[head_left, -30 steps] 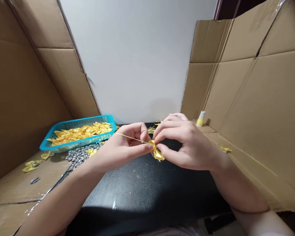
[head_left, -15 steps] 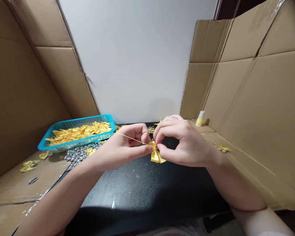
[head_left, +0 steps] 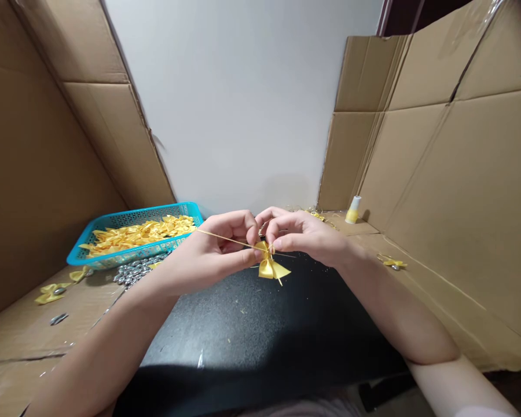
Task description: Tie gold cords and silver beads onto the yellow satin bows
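A yellow ribbon bow (head_left: 271, 270) hangs from the fingertips of my left hand (head_left: 219, 246), pinched between thumb and forefinger. A thin gold cord (head_left: 226, 237) runs from the back of that hand to the middle of the bow. Close on the bow's right side is my right hand (head_left: 301, 237), its thumb and forefinger closed on the cord beside the knot. A thin loose end sticks out to the right under the right thumb. The fingers partly hide the upper part of the bow.
At the left stands a turquoise basket (head_left: 80, 246) of yellow bows, with silver beads (head_left: 134, 271) beside it. Another bow (head_left: 50, 293) lies on the cardboard. A small white-and-yellow bottle (head_left: 353, 209) stands at the back right. Cardboard walls (head_left: 455, 191) flank the black table (head_left: 243, 330).
Both hands have shifted slightly left, the right one more and lower in its arch. The bow has moved a little left and up, and a thin end now shows at its right.
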### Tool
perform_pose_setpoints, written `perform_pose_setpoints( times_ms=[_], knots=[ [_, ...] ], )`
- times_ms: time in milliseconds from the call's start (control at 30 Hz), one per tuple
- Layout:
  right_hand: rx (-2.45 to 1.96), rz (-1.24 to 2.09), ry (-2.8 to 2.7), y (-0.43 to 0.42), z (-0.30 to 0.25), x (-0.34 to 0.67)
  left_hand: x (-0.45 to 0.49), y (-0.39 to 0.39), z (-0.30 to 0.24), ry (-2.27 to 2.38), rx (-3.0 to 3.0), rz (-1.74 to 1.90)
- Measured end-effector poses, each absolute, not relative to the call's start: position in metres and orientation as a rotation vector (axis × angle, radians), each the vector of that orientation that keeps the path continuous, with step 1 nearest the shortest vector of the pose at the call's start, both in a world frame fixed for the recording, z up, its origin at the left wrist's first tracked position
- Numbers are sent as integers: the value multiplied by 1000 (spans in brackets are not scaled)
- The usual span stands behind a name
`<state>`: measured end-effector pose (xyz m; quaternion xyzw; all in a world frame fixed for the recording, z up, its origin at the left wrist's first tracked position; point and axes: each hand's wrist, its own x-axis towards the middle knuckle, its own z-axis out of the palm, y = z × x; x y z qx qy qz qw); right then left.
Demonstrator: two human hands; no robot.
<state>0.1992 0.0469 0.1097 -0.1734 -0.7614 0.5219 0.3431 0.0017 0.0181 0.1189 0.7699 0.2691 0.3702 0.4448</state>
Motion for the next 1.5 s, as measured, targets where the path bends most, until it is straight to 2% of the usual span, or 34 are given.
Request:
perform_pose_setpoints(
  times_ms=[233,600,867,1167,1233,1400,1500],
  knots=[
    [-452,1363,-1949,46,111,200,2,20,118,743,2303,1145],
    [-405,1206,-2057,49,110,202,7,20,115,770,2423,1205],
    [-412,634,-2199,38,113,207,4,22,114,856,2350,1053],
    [-454,404,-2190,31,115,207,5,22,117,752,2518,1104],
    [-536,365,-2161,31,117,208,-5,21,120,786,2559,1021],
    [-712,504,-2123,38,119,209,-50,18,137,903,2744,440],
    [-754,671,-2147,44,118,209,-67,20,148,835,2687,440]
  ],
)
